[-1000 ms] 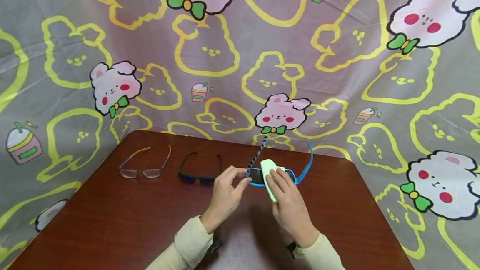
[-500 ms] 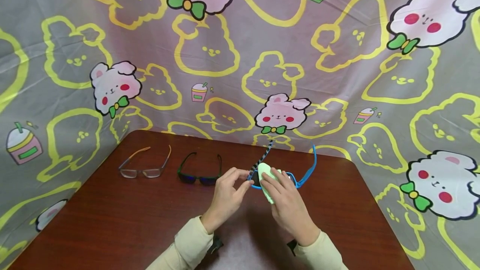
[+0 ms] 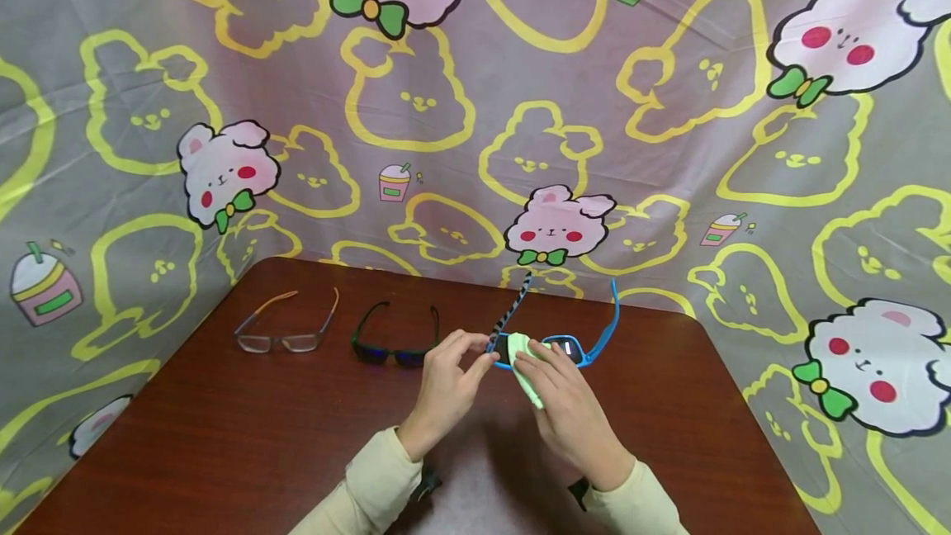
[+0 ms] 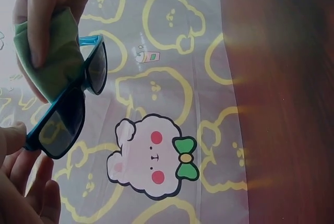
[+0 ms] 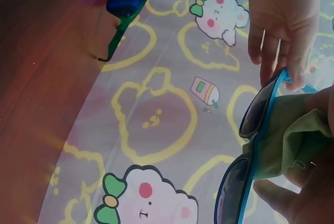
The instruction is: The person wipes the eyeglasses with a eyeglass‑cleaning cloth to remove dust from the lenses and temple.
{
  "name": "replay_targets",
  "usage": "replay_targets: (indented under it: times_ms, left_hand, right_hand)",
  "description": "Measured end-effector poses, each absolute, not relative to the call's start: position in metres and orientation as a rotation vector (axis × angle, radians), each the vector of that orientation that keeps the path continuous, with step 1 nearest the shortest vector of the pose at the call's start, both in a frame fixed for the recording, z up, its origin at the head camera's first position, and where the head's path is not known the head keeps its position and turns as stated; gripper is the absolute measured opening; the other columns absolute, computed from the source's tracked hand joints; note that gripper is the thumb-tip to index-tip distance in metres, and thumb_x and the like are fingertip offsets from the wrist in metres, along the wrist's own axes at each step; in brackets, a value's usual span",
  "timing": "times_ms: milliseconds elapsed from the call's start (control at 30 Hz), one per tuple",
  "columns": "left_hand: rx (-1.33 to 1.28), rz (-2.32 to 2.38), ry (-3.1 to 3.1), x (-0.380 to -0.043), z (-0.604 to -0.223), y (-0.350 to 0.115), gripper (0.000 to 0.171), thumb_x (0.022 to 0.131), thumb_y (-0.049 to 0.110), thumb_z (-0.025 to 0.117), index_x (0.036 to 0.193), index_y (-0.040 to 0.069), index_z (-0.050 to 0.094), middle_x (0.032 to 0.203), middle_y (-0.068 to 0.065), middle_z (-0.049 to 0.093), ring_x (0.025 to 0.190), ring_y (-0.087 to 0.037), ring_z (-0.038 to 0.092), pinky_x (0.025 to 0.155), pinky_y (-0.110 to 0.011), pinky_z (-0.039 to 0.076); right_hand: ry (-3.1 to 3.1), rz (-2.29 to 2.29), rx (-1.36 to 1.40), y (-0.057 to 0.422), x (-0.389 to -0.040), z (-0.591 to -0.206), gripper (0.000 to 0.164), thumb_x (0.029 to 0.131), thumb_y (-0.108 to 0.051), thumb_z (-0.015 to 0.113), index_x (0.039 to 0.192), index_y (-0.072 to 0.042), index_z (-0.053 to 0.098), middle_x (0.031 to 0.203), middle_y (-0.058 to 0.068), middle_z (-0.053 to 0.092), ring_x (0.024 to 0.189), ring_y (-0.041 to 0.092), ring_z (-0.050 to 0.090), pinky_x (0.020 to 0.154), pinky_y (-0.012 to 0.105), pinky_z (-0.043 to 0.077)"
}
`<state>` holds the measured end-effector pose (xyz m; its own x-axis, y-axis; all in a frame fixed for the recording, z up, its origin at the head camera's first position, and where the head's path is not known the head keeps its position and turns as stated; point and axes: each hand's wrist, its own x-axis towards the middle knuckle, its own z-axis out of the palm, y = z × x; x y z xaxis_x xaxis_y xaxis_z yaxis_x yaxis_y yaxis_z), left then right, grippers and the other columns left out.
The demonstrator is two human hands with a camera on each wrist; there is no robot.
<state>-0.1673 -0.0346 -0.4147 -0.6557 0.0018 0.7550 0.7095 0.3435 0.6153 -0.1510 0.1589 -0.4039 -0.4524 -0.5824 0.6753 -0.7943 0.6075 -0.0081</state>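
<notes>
A pair of blue-framed sunglasses point(image 3: 611, 329) with dark lenses is held up in front of me, its temples spread and pointing away. At its left corner, by the patterned temple, my left hand point(image 3: 448, 382) pinches the frame between thumb and fingers. My right hand point(image 3: 579, 415) holds a folded light green cloth point(image 3: 520, 347) against the left lens and the bridge. In the left wrist view the cloth point(image 4: 57, 65) lies on the temple side of the sunglasses point(image 4: 63, 122). Bunched cloth point(image 5: 276, 135) sits between the right fingers and thumb in the right wrist view.
Clear eyeglasses point(image 3: 278, 343) with orange temple tips rest at the left of the brown table point(image 3: 245, 428). Beside them lie dark sunglasses point(image 3: 394, 353) with bluish lenses and green on the frame. A patterned curtain point(image 3: 416, 229) surrounds the table's back and sides.
The cloth and right hand have shifted left over the sunglasses, uncovering more of the right lens. The sunglasses tipped slightly rightward half a second ago and are back. The left hand keeps its pinch.
</notes>
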Motion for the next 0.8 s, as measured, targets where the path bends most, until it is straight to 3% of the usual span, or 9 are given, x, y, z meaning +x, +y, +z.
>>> replay_targets:
  times_ms: [567, 800]
  left_hand:
    - [-0.606, -1.365, -1.893, -0.1687, -0.4170, -0.0330, 0.016, 0.079, 0.007, 0.076, 0.093, 0.007, 0.069, 0.083, 0.003, 0.063, 0.078, -0.011, 0.061, 0.064, -0.030, 0.051]
    - [-0.626, -1.392, -1.876, -0.1698, -0.4197, -0.0343, 0.014, 0.081, 0.011, 0.074, 0.094, 0.007, 0.069, 0.084, 0.003, 0.063, 0.078, -0.012, 0.060, 0.057, -0.027, 0.049]
  right_hand:
    - [-2.144, 0.433, 1.156, 0.1579, -0.1519, -0.4060, 0.050, 0.069, 0.009, 0.060, 0.119, 0.004, 0.060, 0.122, 0.015, 0.060, 0.120, 0.033, 0.051, 0.102, 0.053, 0.032]
    - [-2.080, 0.405, 1.183, 0.1543, -0.1512, -0.4050, 0.055, 0.065, 0.011, 0.061, 0.119, 0.004, 0.059, 0.122, 0.016, 0.060, 0.118, 0.034, 0.053, 0.099, 0.054, 0.035]
